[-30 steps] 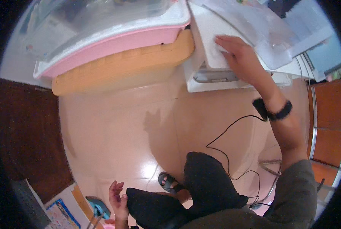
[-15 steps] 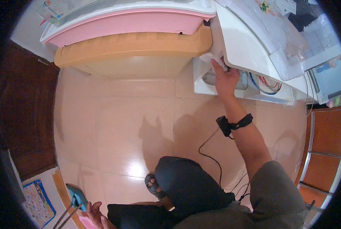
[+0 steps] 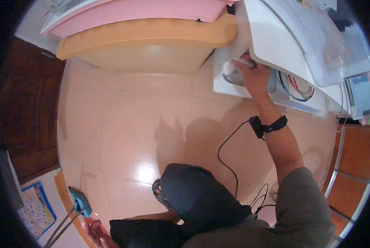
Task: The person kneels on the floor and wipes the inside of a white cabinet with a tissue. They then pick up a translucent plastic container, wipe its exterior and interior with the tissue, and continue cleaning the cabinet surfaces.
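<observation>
At the upper right, my right hand (image 3: 256,78) reaches over a low white shelf (image 3: 230,89) beneath the overhanging desk top. Its thumb and fingers close on a crumpled, whitish, thin sheet (image 3: 230,68), perhaps plastic or tissue. Part of the fingers is hidden by the desk edge and the blur. A small reddish-dark item (image 3: 247,58) shows just beyond the fingertips. My left hand (image 3: 97,233) hangs at the lower left, fingers loosely bent and apart, with no object visible in it. It is nearest a teal cleaning tool (image 3: 80,201) with thin metal poles.
Rackets (image 3: 296,87) lie on the shelf right of my hand. A white desk (image 3: 271,45) overhangs it, carrying clear plastic. Left of it stands a tan cabinet (image 3: 152,35) under a pink bin (image 3: 143,16). A black cable (image 3: 220,151) runs from my wrist strap to the floor.
The view has shifted slightly. My right hand has moved a little deeper over the shelf, still at the whitish sheet. My left hand stays low at the left.
</observation>
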A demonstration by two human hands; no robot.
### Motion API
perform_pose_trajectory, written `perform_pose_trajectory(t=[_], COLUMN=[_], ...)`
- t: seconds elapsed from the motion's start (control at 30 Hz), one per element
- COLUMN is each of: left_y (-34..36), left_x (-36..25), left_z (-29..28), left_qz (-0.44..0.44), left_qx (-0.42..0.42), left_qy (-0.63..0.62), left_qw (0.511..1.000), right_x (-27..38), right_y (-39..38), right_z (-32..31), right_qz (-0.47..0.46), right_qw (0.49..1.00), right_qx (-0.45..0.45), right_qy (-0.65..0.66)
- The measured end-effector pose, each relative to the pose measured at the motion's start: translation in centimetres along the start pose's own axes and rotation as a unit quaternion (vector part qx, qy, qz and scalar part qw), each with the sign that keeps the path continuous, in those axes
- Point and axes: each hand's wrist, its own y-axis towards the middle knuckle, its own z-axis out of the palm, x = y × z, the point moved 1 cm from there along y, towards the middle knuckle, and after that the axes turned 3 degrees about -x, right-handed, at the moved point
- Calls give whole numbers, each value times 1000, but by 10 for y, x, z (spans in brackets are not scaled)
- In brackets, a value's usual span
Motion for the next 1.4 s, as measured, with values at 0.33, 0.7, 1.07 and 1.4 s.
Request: perform_pose_trajectory(t=[0.33, 0.7, 1.07, 1.4], left_y=[36, 37, 35, 21], left_x=[-15, -31, -27, -33], left_z=[26, 26, 25, 6], left_qz=[-35, -64, -76, -120], left_qx=[-7, 19, 39, -3], left_qy=[-210, -165, -119, -86], left_qw=[977, 984, 989, 989], right_x=[-38, -117, -65, -168], right_y=[-119, -134, -141, -147], right_z=[21, -72, 84, -79], right_qz=[504, 143, -29, -128], right_qw=[817, 940, 987, 844], right_qx=[94, -30, 90, 102], right_qy=[265, -308, -130, -510])
